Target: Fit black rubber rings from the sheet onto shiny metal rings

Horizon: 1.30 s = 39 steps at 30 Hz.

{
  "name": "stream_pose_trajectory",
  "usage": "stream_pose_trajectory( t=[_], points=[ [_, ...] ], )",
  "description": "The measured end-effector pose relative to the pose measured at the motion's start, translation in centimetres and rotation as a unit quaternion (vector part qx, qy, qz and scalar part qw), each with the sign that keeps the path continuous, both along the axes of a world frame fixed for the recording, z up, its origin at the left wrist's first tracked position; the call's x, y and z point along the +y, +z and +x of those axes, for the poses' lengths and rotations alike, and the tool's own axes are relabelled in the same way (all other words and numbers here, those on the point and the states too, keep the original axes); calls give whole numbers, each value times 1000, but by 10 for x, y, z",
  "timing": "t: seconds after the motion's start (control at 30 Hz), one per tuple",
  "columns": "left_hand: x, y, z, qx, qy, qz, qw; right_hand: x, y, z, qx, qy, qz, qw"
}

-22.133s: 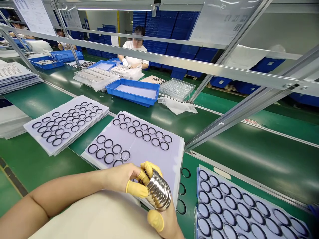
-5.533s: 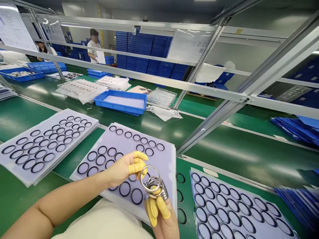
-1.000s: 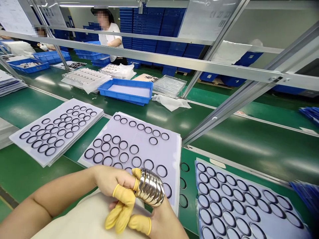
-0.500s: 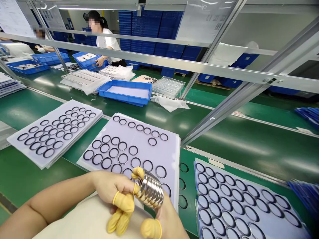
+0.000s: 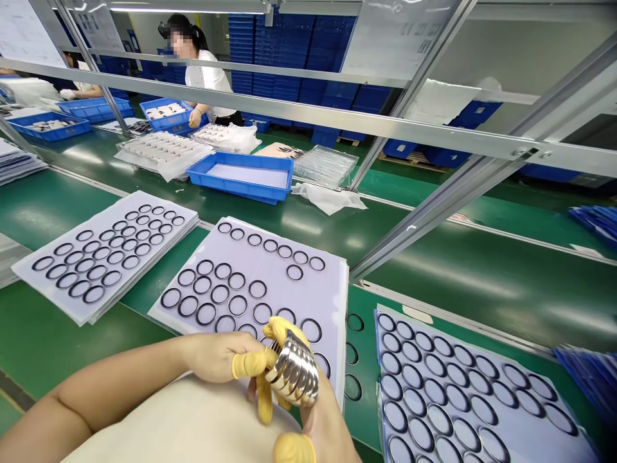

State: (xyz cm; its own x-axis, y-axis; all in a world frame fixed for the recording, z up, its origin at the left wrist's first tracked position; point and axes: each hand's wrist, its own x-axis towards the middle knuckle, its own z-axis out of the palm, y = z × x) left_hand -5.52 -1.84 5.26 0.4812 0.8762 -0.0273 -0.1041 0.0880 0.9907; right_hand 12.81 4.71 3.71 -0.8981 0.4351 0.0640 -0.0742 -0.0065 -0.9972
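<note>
My left hand (image 5: 219, 357), its fingertips in yellow finger cots, and my right hand (image 5: 325, 421) together grip a stack of shiny metal rings (image 5: 293, 370) low in the view, just above my beige-clad lap. The stack rests on my right palm and hides the near edge of a lavender sheet (image 5: 308, 283). That sheet carries rows of black-rimmed rings, with a gap among them at its far right. Another ringed sheet (image 5: 72, 270) lies to the left, and a densely filled one (image 5: 385, 411) lies to the right. Several loose rings (image 5: 354, 354) sit on the green belt.
A blue tray with a lavender liner (image 5: 240, 179) and a stack of transparent plastic trays (image 5: 325, 166) stand beyond the sheets. An aluminium rail (image 5: 308, 116) crosses the view. Behind it, a co-worker (image 5: 205, 80) handles a blue tray (image 5: 166, 114).
My fingers have shifted around the ring stack, and my left fingers now curl over its far side. The co-worker's blue tray has moved slightly down and left.
</note>
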Motion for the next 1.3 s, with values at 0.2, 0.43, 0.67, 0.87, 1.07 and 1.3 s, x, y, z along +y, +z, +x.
stream_pose_trajectory(
  t=[0.2, 0.43, 0.67, 0.87, 1.07, 1.3],
  points=[
    [5, -4, 8, -46, 106, -118, 986, -9, 0, -3, 13, -47, 36, 998],
    [8, 0, 6, -60, 127, -168, 976, -14, -6, -7, 33, -42, 47, 997],
    [9, 5, -5, -26, 146, -59, 987, -18, -17, -2, 59, -60, 62, 995],
    [11, 19, -12, 87, 150, 115, 978, -18, -34, -1, 66, -80, -3, 995],
    [7, 24, -16, 223, 146, 159, 951, -6, -38, 3, 18, -78, -34, 996],
    [9, 23, -16, 273, 160, 203, 927, 10, -21, -9, 37, 106, -162, 980]
  ],
)
